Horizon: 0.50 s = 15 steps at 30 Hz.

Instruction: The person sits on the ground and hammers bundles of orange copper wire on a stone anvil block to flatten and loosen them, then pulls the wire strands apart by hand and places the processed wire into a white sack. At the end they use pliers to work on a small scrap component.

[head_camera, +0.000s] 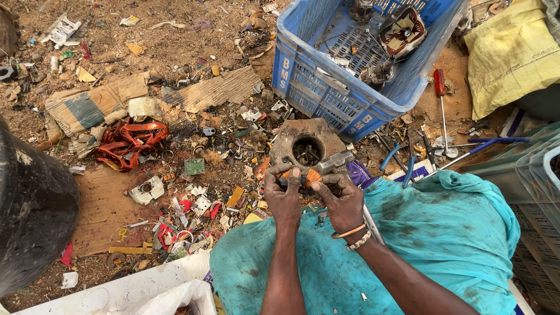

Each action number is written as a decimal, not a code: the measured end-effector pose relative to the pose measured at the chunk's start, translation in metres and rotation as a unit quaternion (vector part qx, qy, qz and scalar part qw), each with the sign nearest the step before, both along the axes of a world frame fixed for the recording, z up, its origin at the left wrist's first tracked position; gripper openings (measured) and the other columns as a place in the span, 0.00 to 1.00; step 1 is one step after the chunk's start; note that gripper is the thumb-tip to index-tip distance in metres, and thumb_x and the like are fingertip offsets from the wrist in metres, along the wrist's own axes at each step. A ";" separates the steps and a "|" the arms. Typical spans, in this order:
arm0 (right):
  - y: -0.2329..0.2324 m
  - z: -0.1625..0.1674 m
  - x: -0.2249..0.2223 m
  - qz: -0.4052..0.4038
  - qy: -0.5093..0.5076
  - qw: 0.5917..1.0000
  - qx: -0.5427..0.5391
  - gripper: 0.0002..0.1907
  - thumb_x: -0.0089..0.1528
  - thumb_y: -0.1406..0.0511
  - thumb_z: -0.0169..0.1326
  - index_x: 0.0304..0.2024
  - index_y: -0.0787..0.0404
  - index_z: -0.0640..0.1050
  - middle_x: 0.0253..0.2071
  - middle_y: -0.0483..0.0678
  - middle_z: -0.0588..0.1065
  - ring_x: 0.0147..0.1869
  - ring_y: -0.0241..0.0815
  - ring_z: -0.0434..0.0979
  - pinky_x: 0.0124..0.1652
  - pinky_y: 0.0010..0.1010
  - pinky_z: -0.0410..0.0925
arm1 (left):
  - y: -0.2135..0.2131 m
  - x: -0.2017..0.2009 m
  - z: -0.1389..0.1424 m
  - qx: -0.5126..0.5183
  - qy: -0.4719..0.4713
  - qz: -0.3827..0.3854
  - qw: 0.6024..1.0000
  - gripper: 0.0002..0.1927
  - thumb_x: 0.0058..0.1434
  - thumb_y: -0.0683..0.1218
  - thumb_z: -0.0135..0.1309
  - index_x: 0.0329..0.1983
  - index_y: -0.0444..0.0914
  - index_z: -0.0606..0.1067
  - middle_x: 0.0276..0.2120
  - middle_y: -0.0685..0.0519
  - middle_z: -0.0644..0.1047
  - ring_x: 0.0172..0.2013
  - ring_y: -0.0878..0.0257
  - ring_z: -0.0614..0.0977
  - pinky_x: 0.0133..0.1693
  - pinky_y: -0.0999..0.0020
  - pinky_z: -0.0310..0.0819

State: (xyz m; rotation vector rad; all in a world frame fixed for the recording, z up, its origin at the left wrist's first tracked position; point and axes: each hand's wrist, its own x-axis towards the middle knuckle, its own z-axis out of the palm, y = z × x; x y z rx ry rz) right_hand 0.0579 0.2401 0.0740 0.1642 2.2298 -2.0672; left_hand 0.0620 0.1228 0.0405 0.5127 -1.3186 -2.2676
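Left hand (284, 195) and right hand (341, 201) both clamp small orange copper-wound coil (304, 175) (partly hidden by fingers), at 6 o'clock of rusty round-holed metal block (306, 143); blue plastic crate (350, 64) at 1 o'clock.

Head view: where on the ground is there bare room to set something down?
Bare patches: the dirt above the flattened cardboard strip, and the brown board beside the black rounded drum. Crowded: scrap between the orange wire tangle and both hands.
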 end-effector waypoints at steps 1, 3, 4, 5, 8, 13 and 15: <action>0.001 -0.001 0.002 0.000 0.005 1.000 -0.001 0.15 0.59 0.65 0.66 0.44 0.69 0.80 0.30 0.45 0.79 0.29 0.30 0.74 0.27 0.23 0.67 | -0.002 0.001 0.002 0.007 0.000 -0.019 1.000 0.14 0.64 0.43 0.63 0.49 0.36 0.73 0.39 0.54 0.80 0.39 0.69 0.81 0.41 0.74 0.78; 0.002 -0.002 0.004 -0.001 0.013 1.000 0.011 0.14 0.59 0.65 0.66 0.43 0.68 0.81 0.28 0.44 0.78 0.28 0.29 0.72 0.26 0.22 0.66 | -0.006 0.003 0.008 0.022 -0.002 -0.056 0.998 0.19 0.63 0.44 0.64 0.53 0.36 0.72 0.42 0.55 0.80 0.43 0.68 0.82 0.45 0.72 0.81; 0.003 -0.001 0.004 -0.004 0.018 1.000 0.022 0.14 0.59 0.65 0.66 0.43 0.68 0.81 0.27 0.44 0.78 0.27 0.29 0.72 0.25 0.22 0.66 | -0.009 0.004 0.010 0.046 -0.007 -0.086 0.995 0.23 0.60 0.44 0.65 0.55 0.37 0.71 0.42 0.54 0.81 0.43 0.67 0.82 0.45 0.71 0.81; 0.004 -0.001 0.005 -0.007 0.024 0.999 0.033 0.13 0.59 0.65 0.65 0.42 0.67 0.81 0.26 0.43 0.77 0.25 0.29 0.72 0.25 0.22 0.66 | -0.011 0.004 0.012 0.069 -0.012 -0.115 0.991 0.27 0.56 0.43 0.66 0.58 0.38 0.70 0.41 0.53 0.81 0.42 0.66 0.83 0.45 0.70 0.82; 0.004 0.000 0.004 -0.017 0.018 0.998 0.056 0.12 0.60 0.64 0.65 0.40 0.68 0.82 0.25 0.45 0.76 0.23 0.29 0.70 0.22 0.23 0.64 | -0.011 0.003 0.016 0.081 -0.015 -0.125 0.989 0.33 0.54 0.42 0.68 0.62 0.36 0.69 0.41 0.49 0.81 0.42 0.64 0.83 0.45 0.68 0.82; -0.001 -0.001 0.005 -0.020 0.000 1.000 0.003 0.13 0.61 0.62 0.64 0.37 0.68 0.82 0.25 0.45 0.79 0.23 0.30 0.73 0.22 0.23 0.66 | -0.001 0.000 0.017 0.048 0.000 -0.068 0.997 0.32 0.57 0.40 0.66 0.64 0.36 0.68 0.43 0.48 0.81 0.43 0.63 0.83 0.46 0.67 0.82; -0.002 -0.002 0.008 -0.004 0.004 1.000 -0.012 0.13 0.62 0.62 0.64 0.37 0.68 0.82 0.26 0.46 0.79 0.24 0.30 0.73 0.22 0.23 0.66 | 0.001 0.000 0.016 0.078 -0.013 -0.057 0.995 0.31 0.57 0.39 0.65 0.64 0.36 0.67 0.43 0.48 0.80 0.43 0.64 0.83 0.46 0.67 0.83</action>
